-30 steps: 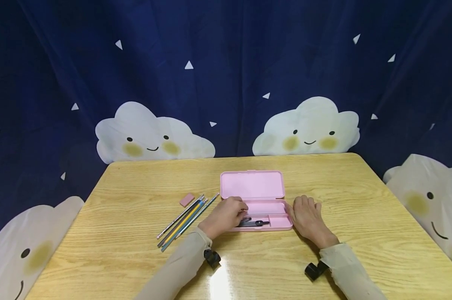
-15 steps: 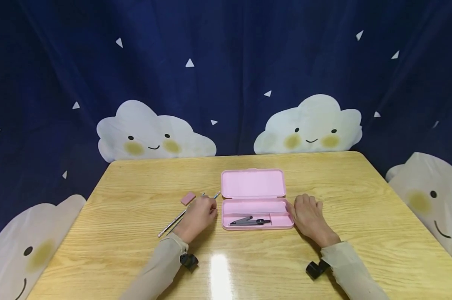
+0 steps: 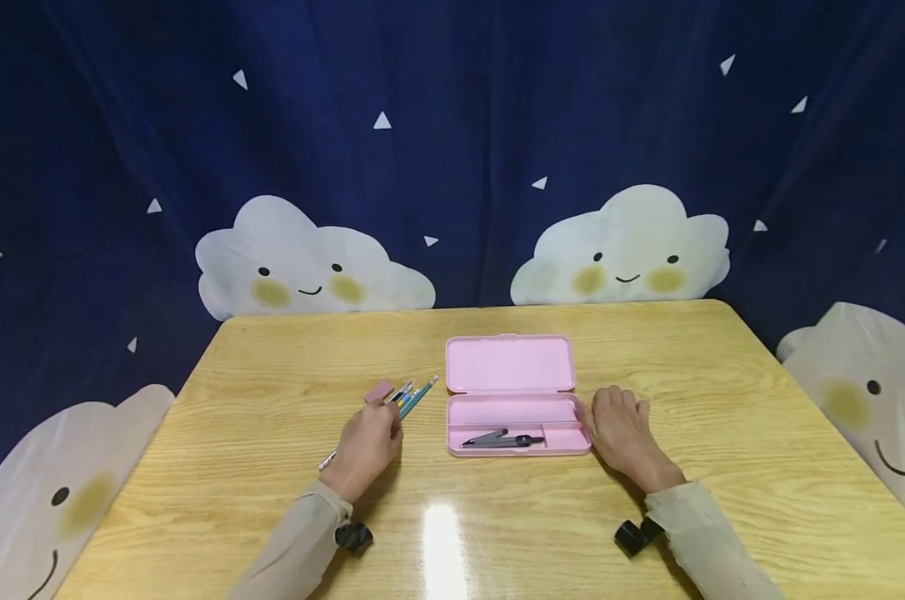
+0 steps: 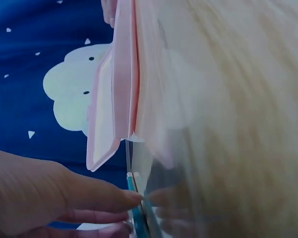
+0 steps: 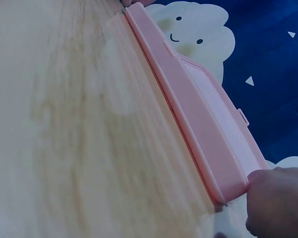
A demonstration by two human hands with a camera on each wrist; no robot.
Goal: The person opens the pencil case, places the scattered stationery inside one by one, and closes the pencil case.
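My left hand is over the bundle of pencils left of the case. In the left wrist view its thumb and fingers pinch a teal pencil near the tabletop; the hand hides much of the bundle. A pink pencil case lies with its lid raised and tilted back. Inside its front compartment lies a grey and black drawing compass. My right hand holds the right end of the case, its thumb at the rim and its fingers bent beside it.
A pink eraser lies just beyond the left hand, beside the pencils. The wooden table reaches back to a dark blue curtain printed with white clouds. Each wrist wears a small black camera.
My left hand has drawn away from the case's left end and moved left onto the pencils, baring the compass in the front compartment. My right hand has stayed at the case's right end.
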